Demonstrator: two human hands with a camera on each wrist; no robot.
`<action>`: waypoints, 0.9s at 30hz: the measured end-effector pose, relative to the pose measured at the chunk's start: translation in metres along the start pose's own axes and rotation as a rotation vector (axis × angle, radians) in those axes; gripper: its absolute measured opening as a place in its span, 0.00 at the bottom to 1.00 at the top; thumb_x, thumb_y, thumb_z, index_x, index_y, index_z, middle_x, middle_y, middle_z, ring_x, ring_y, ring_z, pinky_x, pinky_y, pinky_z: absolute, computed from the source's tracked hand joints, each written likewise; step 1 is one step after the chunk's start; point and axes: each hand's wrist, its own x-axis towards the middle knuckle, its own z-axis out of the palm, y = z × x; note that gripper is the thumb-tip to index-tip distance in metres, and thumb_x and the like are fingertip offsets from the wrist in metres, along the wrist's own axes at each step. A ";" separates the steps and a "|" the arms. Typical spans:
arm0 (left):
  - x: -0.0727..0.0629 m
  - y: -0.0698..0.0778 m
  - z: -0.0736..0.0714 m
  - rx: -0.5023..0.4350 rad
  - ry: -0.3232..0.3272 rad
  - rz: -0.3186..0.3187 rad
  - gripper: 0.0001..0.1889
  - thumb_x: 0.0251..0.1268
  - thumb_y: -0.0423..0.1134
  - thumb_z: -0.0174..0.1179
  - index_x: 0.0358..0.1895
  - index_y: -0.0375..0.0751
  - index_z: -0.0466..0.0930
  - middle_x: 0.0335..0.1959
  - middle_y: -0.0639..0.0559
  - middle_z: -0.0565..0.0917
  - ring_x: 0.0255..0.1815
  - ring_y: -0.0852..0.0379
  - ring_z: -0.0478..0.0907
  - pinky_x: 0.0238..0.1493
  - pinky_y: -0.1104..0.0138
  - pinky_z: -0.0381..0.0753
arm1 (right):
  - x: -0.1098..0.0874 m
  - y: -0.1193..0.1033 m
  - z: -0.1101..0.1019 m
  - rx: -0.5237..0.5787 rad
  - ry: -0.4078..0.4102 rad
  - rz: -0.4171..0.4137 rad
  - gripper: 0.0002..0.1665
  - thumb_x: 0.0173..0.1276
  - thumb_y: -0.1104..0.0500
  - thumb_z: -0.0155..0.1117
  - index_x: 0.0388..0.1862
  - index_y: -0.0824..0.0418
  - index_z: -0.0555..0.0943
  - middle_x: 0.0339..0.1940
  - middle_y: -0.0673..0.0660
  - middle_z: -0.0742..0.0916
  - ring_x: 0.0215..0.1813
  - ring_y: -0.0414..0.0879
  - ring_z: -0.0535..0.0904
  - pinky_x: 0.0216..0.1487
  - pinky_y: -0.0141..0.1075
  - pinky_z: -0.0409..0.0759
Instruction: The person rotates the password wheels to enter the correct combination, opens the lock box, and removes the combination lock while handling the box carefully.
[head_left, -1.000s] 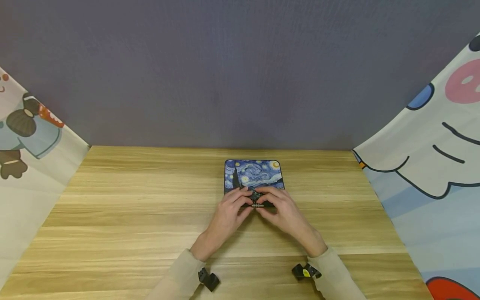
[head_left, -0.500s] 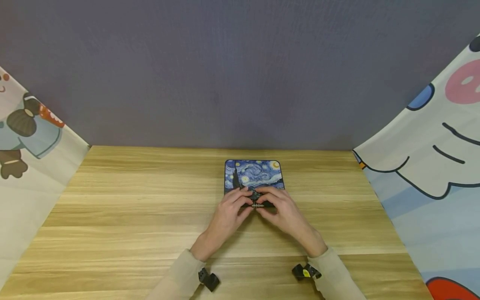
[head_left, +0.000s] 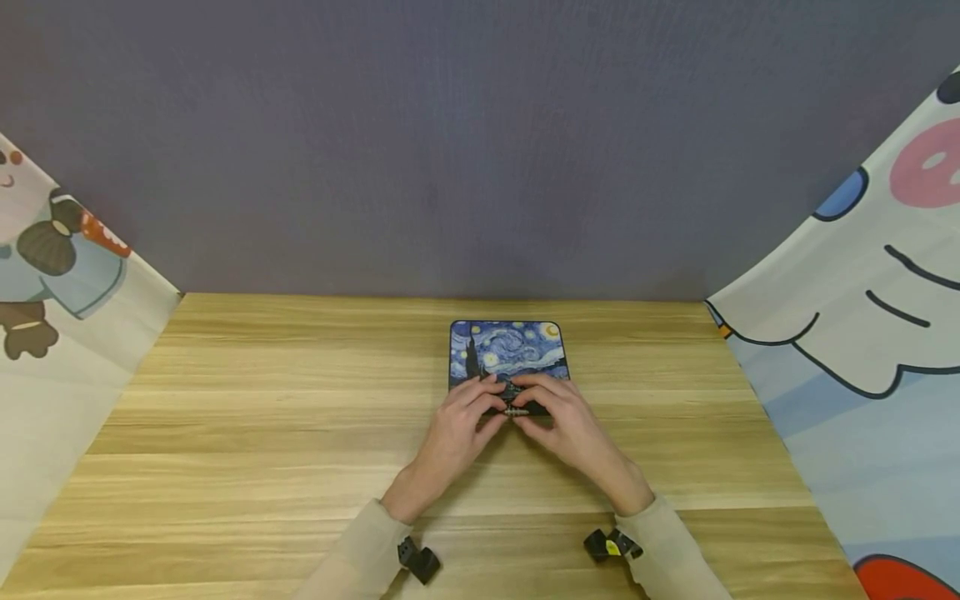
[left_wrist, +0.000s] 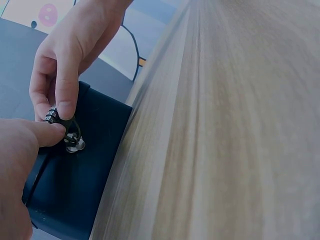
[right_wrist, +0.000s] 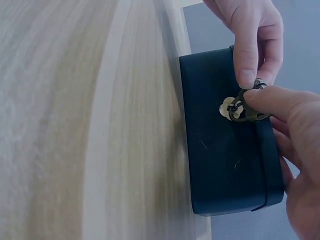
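Note:
A dark box [head_left: 517, 346] with a swirling night-sky painting on its lid stands on the table. Its dark front wall [right_wrist: 225, 165] carries a round metal hasp [left_wrist: 76, 145], and through it passes the shackle of a small combination padlock [right_wrist: 259, 85] with number dials. My left hand [head_left: 455, 417] pinches one end of the padlock between thumb and finger. From the other side, my right hand [head_left: 566, 421] pinches it too. Fingertips cover much of the lock body, and the dial numbers are too small to read. Some fingers of both hands lie over the lid's front part.
The wood-grain table [head_left: 262, 433] spreads around the box. Behind it rises a grey wall [head_left: 435, 150], with cartoon-printed curtains at the left [head_left: 67, 350] and right [head_left: 840, 367]. A small black camera sits at each wrist.

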 end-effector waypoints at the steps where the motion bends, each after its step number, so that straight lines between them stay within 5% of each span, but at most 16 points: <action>1: 0.000 0.000 0.000 0.004 0.000 0.000 0.10 0.56 0.34 0.78 0.38 0.42 0.87 0.53 0.46 0.89 0.62 0.47 0.83 0.71 0.56 0.79 | 0.000 0.000 0.000 0.001 0.001 0.000 0.17 0.55 0.63 0.83 0.40 0.57 0.85 0.59 0.57 0.87 0.59 0.54 0.84 0.61 0.51 0.82; 27: 0.000 -0.001 0.001 0.002 -0.015 -0.013 0.09 0.56 0.34 0.78 0.38 0.42 0.87 0.54 0.47 0.88 0.63 0.48 0.82 0.72 0.57 0.78 | 0.000 -0.002 -0.001 0.014 -0.012 0.026 0.14 0.57 0.62 0.83 0.38 0.58 0.85 0.59 0.57 0.86 0.59 0.54 0.83 0.63 0.52 0.81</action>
